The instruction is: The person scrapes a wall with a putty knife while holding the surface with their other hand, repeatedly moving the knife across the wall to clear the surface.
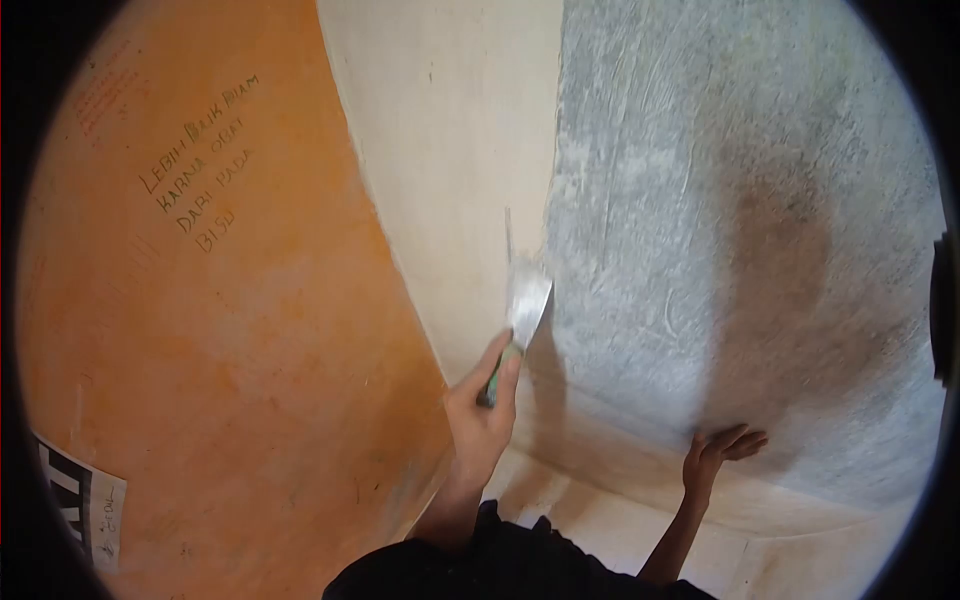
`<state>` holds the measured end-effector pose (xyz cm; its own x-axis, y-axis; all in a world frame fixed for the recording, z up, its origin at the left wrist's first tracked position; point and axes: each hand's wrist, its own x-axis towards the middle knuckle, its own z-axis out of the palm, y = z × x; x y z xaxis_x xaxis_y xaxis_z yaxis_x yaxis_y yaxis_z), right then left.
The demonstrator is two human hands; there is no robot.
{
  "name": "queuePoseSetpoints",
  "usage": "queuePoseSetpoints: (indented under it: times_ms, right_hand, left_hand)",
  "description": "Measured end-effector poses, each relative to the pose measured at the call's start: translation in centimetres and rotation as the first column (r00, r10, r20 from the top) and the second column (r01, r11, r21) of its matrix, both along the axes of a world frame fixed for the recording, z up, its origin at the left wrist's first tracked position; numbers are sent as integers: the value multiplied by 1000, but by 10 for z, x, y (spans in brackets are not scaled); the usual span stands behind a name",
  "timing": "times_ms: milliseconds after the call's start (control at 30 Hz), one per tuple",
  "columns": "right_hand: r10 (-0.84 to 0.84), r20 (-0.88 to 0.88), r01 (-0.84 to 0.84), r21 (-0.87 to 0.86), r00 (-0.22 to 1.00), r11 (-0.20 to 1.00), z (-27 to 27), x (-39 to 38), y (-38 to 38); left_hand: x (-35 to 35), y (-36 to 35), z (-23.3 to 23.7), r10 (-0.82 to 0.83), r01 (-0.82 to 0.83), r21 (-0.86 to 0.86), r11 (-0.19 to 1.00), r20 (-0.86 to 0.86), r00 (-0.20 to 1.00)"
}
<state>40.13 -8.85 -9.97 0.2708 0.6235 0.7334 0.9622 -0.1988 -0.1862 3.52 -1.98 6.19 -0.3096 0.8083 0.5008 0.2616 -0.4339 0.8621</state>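
My left hand (482, 415) is closed around the green handle of a putty knife (528, 305) with a broad, shiny metal blade. The blade lies at the wall, close to the border between a smooth cream strip (455, 120) and a rough grey-blue painted area (640, 200). A thin dark line marks the cream surface just above the blade. Lower and to the right, my right hand (725, 445) rests open near the bottom of the grey-blue area, fingers stretched out to the right; its palm is hidden.
An orange wall (280, 380) with handwritten lettering (205, 165) rises on the left. Low on it sits a black-and-white sticker (95, 505). Below the grey-blue area runs a cream surface (590, 510). A dark object (942, 310) shows at the right edge, and shadows fall across the wall.
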Motion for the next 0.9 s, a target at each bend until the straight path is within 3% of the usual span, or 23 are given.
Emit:
queuePoseSetpoints:
  times_ms: [67,200,267,333,400,467,567,600,700,767,900]
  right_hand:
    - [-3,-14,3,-30,1000,1000,-3,-2,-8]
    - [8,-1,-8,-4,1000,1000,-1,-6,-5]
    - [-7,7,7,24,1000,1000,4,1,1]
    - [19,49,-20,14,999,1000,1,1,-2]
    - [6,18,-5,-21,1000,1000,-2,-4,-12]
    - [-4,0,4,-34,1000,999,3,-4,-3]
    - [7,15,-7,-5,1000,1000,8,1,-2]
    - [9,44,-9,7,999,1000,8,2,-1]
    - [2,34,-1,-27,999,1000,1,-6,-14]
    - [-3,19,3,-20,1000,1000,7,-4,0]
    - [5,37,-5,-1,999,1000,3,0,-4]
  left_hand:
    - [0,-1,4,-23,30,-41,999,163,986]
    - [-6,-7,-8,-4,4,1,1000,91,996]
    - [-8,-9,-21,-103,108,-41,993,95,990]
    - [-4,-4,17,-106,117,-90,989,124,987]
    - [-6,-10,25,-99,124,-172,977,148,984]
    - [-9,-6,16,-120,129,-47,990,163,979]
    - [-11,-11,-11,-116,125,-58,991,128,985]
    - [-8,-6,4,-118,125,-44,991,128,985]
    - [-6,-13,30,-104,146,-228,963,187,977]
    - [-7,-6,21,-130,150,-73,986,231,964]
    - [-10,-9,-11,-115,122,-44,991,145,983]
